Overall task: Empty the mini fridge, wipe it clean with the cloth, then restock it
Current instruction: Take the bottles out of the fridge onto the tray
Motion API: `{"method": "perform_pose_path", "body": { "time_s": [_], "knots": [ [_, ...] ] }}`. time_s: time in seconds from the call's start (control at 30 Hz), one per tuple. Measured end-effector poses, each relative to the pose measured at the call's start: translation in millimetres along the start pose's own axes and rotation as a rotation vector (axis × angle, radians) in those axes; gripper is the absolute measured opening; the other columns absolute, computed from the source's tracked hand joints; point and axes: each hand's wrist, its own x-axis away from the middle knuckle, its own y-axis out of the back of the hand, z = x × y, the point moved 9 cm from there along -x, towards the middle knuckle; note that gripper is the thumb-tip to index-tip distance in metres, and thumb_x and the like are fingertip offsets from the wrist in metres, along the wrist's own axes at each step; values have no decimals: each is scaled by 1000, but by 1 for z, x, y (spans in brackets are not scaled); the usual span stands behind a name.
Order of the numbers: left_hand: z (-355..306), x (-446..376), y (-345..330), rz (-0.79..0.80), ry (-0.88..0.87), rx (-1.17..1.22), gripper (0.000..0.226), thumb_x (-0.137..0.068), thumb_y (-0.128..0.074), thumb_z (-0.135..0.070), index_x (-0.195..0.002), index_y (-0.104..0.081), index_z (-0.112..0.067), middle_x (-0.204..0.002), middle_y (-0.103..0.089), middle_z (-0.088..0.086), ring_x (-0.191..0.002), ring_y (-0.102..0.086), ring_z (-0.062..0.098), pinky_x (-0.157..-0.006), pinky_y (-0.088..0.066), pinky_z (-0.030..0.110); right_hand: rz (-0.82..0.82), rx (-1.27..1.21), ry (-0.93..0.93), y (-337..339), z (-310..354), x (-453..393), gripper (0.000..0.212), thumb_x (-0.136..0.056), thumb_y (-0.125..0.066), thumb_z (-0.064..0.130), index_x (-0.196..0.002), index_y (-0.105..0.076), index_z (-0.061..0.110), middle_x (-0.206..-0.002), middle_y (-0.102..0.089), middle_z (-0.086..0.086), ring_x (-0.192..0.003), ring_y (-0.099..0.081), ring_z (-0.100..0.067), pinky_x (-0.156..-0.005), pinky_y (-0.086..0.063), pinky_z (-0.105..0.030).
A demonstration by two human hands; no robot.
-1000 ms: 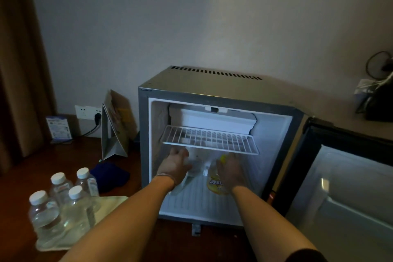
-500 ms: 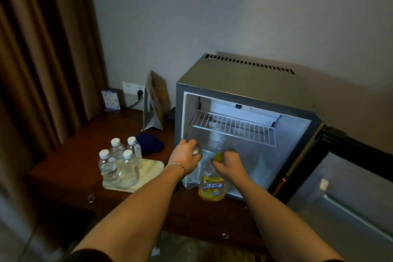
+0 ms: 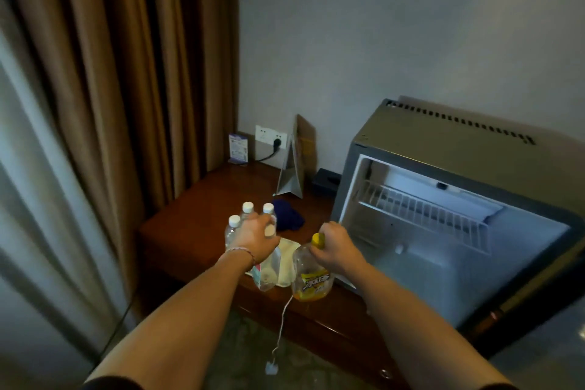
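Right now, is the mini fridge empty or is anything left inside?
Empty, as far as shown: the mini fridge stands open, its wire shelf and floor bare. The door's inside is out of view.

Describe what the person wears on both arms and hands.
Both forearms are bare. Dark sleeve edges show at the bottom of the picture. The left hand has a thin pale beaded bracelet around its wrist. The right hand wears nothing visible: no ring, watch or glove.

I see the mini fridge [image 3: 443,231] standing open on the wooden desk, wire shelf bare. A clear water bottle [image 3: 269,269] and a yellow-capped tea bottle [image 3: 311,279] hang tilted over the desk edge; the blue cloth [image 3: 286,217] lies crumpled behind them.
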Motion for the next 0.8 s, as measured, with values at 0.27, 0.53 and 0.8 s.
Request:
{"method": "perform_pose_path", "body": {
  "time_s": [0.27, 0.53, 0.8],
  "knots": [
    [106, -13, 84, 28, 82, -58, 27, -82, -71, -36, -106, -64, -25, -105, -48, -2, -101, -54, 20, -86, -49, 33, 175, 29, 116, -53, 113, -44, 26, -91, -68, 37, -91, -49, 19, -94, -48, 1, -92, -52, -20, -78, -43, -31],
    [174, -32, 140, 0, 139, -54, 29, -85, -70, -34, -111, -63, -23, -115, -49, 2, -103, -56, 24, -86, -50, 34, 215, 29, 169, -92, 204, -92, 27, -88, -66, 38, -88, -55, 14, -89, -51, -5, -83, -55, -25, -64, -40, -35],
    [242, -43, 168, -88, 213, -3, 23, -83, -70, -32, -102, -63, -23, -109, -51, 1, -96, -58, 24, -85, -53, 39, 262, -11, 192, -130, 261, -140, 32, -91, -65, 32, -102, -55, 4, -100, -44, -7, -91, -50, -28, -69, -41, -37]
  ]
}}
